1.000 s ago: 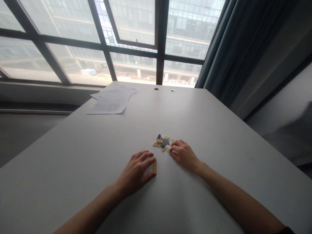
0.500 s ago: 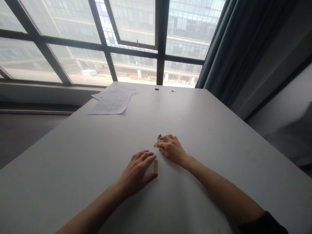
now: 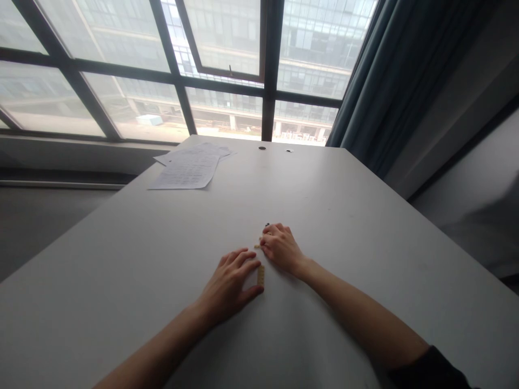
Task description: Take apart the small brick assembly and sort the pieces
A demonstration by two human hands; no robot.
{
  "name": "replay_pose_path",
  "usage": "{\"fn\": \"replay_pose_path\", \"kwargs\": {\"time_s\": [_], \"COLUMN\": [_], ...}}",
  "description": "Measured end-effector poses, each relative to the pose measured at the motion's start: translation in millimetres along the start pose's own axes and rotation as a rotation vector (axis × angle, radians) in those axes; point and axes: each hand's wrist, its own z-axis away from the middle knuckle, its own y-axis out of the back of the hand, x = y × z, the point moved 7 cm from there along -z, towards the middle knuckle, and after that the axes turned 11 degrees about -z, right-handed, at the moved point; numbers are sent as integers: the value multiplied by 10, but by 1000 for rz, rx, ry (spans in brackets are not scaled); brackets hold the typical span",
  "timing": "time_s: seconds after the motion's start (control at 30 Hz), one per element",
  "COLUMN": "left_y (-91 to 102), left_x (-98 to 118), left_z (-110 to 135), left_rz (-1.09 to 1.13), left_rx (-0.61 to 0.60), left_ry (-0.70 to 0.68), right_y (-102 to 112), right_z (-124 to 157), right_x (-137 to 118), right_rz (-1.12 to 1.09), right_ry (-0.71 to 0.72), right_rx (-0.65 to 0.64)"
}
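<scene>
My left hand [image 3: 233, 278] rests on the white table, with thumb and index finger at the two ends of a long tan building brick [image 3: 260, 275]. The brick's studs are hard to make out. Just beyond it, my right hand [image 3: 281, 248] curls over a small group of building pieces and hides most of them. A small light-yellow piece [image 3: 257, 246] shows beside its fingertips. At the far side of the fingers a dark piece [image 3: 267, 224] sticks out. What the right fingers pinch, if anything, is hidden.
Printed paper sheets [image 3: 188, 170] lie at the table's far left. Two round cable holes [image 3: 262, 148] are near the far edge of the white table [image 3: 324, 200]. Beyond stand a window and a dark blue curtain [image 3: 377, 97] on the right.
My right hand has shifted slightly left and its fingers have curled further over the small pieces, hiding more of them. My left hand stays at the tan brick.
</scene>
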Motion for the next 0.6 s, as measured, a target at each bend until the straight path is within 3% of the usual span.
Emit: {"fn": "replay_pose_path", "kwargs": {"time_s": [0.27,0.37,0.47,0.6], "left_y": [29,143,257,291], "left_x": [-14,-76,-144,-106], "left_z": [-13,-13,8,-13], "left_rz": [10,64,164,324], "left_rx": [42,209,404,474], "left_ry": [8,87,196,192], "right_y": [49,166,231,216], "right_z": [18,100,211,357], "right_x": [-29,-69,-145,-217], "right_rz": [-62,-210,-387,-501], "right_ry": [-6,-19,-28,-89], "right_rx": [70,153,155,97]}}
